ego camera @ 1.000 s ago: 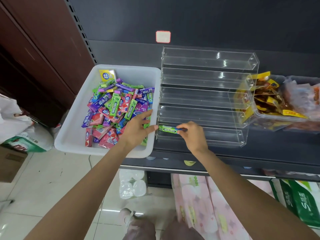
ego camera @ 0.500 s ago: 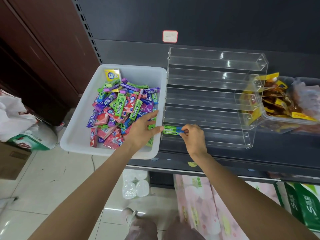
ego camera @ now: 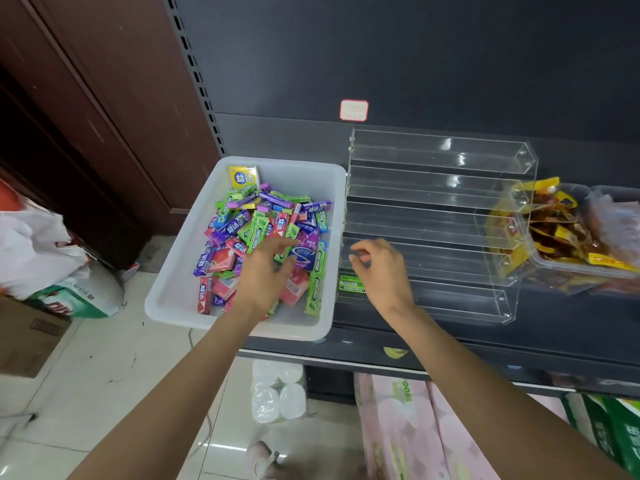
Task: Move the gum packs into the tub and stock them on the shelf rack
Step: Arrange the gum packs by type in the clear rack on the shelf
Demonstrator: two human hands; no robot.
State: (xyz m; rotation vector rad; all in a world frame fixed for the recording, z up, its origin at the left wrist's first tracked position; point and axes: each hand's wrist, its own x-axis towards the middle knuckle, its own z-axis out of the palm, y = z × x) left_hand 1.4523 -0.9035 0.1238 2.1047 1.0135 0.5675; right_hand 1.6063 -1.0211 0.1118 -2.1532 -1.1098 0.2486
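Right hand (ego camera: pixel 379 271) empty, loosely curled — green gum packs (ego camera: pixel 350 284) just beside it, in rack (ego camera: pixel 450 216).

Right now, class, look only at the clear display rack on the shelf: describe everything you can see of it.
The clear display rack looks like transparent acrylic, built as stepped tiers rising toward the dark back panel. It stands on the dark shelf, its left side close against the white tub, a tray of snack packets at its right end. Green gum packs lie at the left end of the lowest tier; the other tiers show nothing. The right hand hovers over the lower tiers.
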